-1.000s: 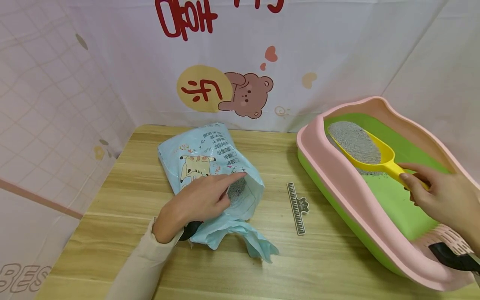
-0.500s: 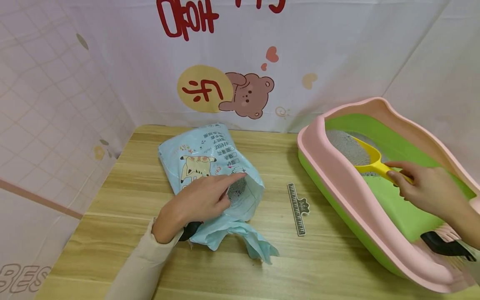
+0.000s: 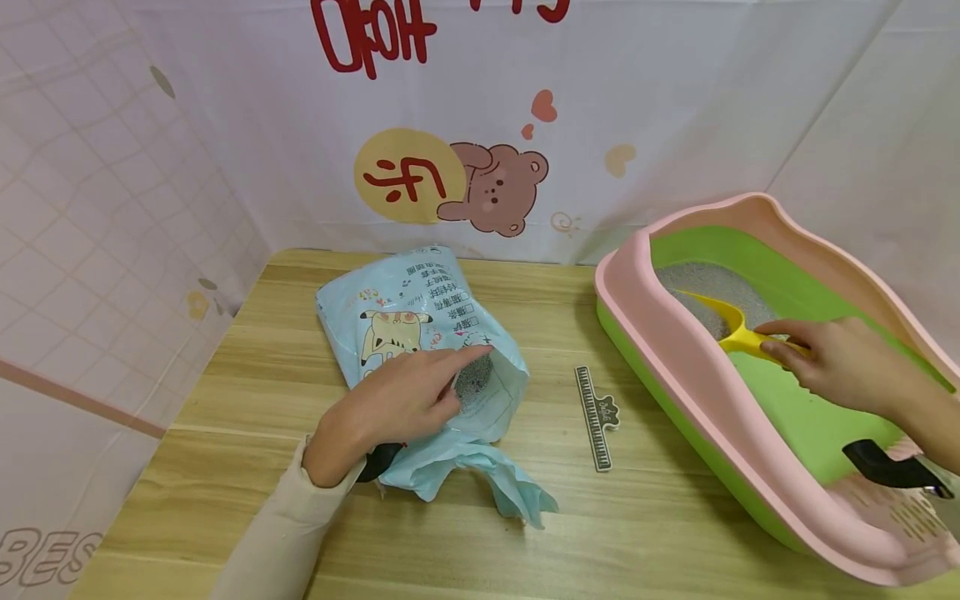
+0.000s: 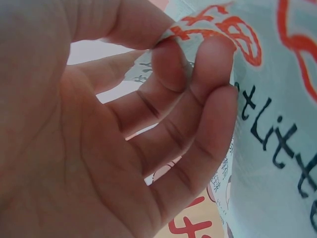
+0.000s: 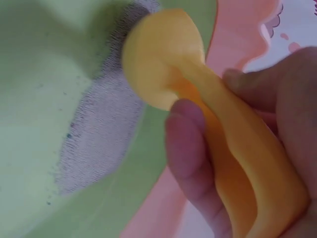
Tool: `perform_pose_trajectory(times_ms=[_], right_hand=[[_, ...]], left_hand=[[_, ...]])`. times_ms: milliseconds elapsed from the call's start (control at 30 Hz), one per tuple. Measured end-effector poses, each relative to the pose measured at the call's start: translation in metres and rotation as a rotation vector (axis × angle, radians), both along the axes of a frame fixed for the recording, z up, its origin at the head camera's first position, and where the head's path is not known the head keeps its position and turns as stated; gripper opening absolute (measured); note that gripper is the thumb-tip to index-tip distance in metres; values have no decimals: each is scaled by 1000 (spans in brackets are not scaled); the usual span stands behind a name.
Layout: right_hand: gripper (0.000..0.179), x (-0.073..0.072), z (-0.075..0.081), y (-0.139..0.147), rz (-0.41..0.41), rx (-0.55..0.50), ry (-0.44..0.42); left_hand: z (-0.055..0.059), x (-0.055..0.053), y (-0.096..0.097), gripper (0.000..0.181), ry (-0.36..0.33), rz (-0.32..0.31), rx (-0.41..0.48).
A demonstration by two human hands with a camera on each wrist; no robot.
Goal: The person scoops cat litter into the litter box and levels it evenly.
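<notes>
My left hand pinches the edge of the opened pale blue cat litter bag, which lies on the table with grey litter showing in its mouth. Up close in the left wrist view, thumb and fingers hold the bag's film. My right hand grips the handle of a yellow litter scoop inside the pink-and-green litter box. The scoop is tipped on its side, and the right wrist view shows its rounded back above a grey strip of litter on the green floor.
A dark bag clip lies on the wooden table between bag and box. A slotted pink panel is at the box's near end. Torn bag film spreads below the left hand. A printed white curtain stands behind.
My right hand has tilted the litter scoop over and lowered it slightly leftward. The litter that filled it now lies in the far end of the box. The left hand has stayed put.
</notes>
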State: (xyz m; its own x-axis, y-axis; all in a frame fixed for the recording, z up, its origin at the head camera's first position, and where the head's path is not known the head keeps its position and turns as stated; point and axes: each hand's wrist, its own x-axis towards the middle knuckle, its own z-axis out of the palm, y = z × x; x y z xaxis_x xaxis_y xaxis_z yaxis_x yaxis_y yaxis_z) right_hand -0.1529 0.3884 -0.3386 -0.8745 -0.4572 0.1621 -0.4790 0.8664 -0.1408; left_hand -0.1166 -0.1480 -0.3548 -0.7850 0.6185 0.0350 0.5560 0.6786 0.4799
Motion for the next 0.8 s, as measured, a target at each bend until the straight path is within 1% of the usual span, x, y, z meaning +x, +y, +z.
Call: perform_pose_trajectory(times_ms=[167, 333, 433, 533, 633, 800], right_hand=[[21, -4, 17, -2, 72, 34, -27], [20, -5, 37, -6, 67, 95, -61], [19, -4, 45, -8, 70, 140, -62], [16, 0, 49, -6, 90, 135, -45], [14, 4, 49, 0, 93, 114, -36], [11, 11, 48, 10, 62, 119, -50]], left_hand=[[-1, 0, 0, 71, 3, -1, -2], [-1, -1, 0, 70, 10, -8, 7], [-1, -1, 1, 71, 8, -9, 7], [0, -2, 1, 71, 2, -10, 8], [1, -2, 1, 72, 0, -9, 1], [2, -2, 1, 72, -7, -5, -11]])
